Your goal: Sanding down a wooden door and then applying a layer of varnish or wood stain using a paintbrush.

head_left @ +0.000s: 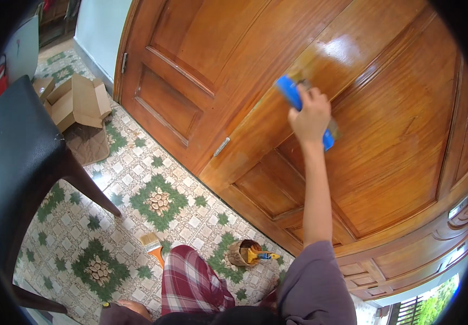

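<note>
My right hand (311, 116) is closed round a long blue-handled tool (289, 91), held slantwise against the wooden door. The tool's working edge is mostly hidden by the hand and the handle, so its exact kind is unclear. Wet-looking gloss shows on the door (277, 122) around it. At the lower edge, beside a grey sleeve, a bit of skin shows that seems to be my left hand (135, 310); its fingers cannot be made out. Near my plaid-covered knee lies a paintbrush (150, 243) with an orange handle and pale bristles.
A round brown container (238, 253) with a yellow-handled brush (261, 254) in it stands on the patterned tile floor near the door. A black chair (17, 157) fills the left side. Behind it sits an open cardboard box (77, 103). A metal handle (461, 206) is at the far right.
</note>
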`<state>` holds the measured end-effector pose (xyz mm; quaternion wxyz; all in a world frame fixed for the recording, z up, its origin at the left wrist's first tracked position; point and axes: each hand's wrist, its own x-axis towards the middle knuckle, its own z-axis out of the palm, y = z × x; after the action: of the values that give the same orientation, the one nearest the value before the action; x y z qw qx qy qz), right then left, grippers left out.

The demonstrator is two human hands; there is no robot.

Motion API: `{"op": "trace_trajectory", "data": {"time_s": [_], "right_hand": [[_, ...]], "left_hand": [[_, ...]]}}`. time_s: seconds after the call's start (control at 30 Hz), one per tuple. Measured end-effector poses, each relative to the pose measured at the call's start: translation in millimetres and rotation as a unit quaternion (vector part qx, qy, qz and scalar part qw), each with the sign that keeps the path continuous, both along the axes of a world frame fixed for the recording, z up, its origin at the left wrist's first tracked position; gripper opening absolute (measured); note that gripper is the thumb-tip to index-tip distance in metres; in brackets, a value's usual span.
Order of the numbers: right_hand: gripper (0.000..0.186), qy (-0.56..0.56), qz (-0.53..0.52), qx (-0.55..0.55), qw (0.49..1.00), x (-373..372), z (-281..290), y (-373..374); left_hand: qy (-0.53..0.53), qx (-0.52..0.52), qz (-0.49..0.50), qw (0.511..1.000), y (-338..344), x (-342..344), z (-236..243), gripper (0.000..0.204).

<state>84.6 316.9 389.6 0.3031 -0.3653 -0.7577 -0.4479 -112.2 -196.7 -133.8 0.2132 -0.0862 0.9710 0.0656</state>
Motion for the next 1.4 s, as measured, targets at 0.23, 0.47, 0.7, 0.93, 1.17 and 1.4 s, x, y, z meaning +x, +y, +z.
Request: {"op": "trace_trajectory", "data": {"time_s": [0.23,0.47,0.7,0.93,1.17,1.4], "right_hand": [[0.050,-0.076,0.023,-0.158,0.984,-15,-144,-6],[0.048,-0.034,-0.075,0.083,0.993,-19,17,3],[0.039,0.039,-0.197,0.185,0.962,-4,217,-1],[0.018,-0.050,-0.086,0.039,0.994,-68,28,14],[0.026,-0.136,-0.060,-0.018,0.989,-58,-91,34],[0.023,-0.013,-0.070,0.168,0.983,-44,153,24]], "left_hand": [[0.016,-0.019,0.011,1.000,-13,-8,-35,0.063],[0.012,-0.042,0.031,0.999,14,-6,18,0.063],[0.042,0.005,0.029,0.999,4,6,-28,0.063],[0.068,0.021,0.071,0.995,-40,-14,-115,0.064],[0.067,0.064,0.102,0.990,-7,-5,-68,0.064],[0.066,0.054,0.149,0.985,-4,1,-9,0.064]]}}
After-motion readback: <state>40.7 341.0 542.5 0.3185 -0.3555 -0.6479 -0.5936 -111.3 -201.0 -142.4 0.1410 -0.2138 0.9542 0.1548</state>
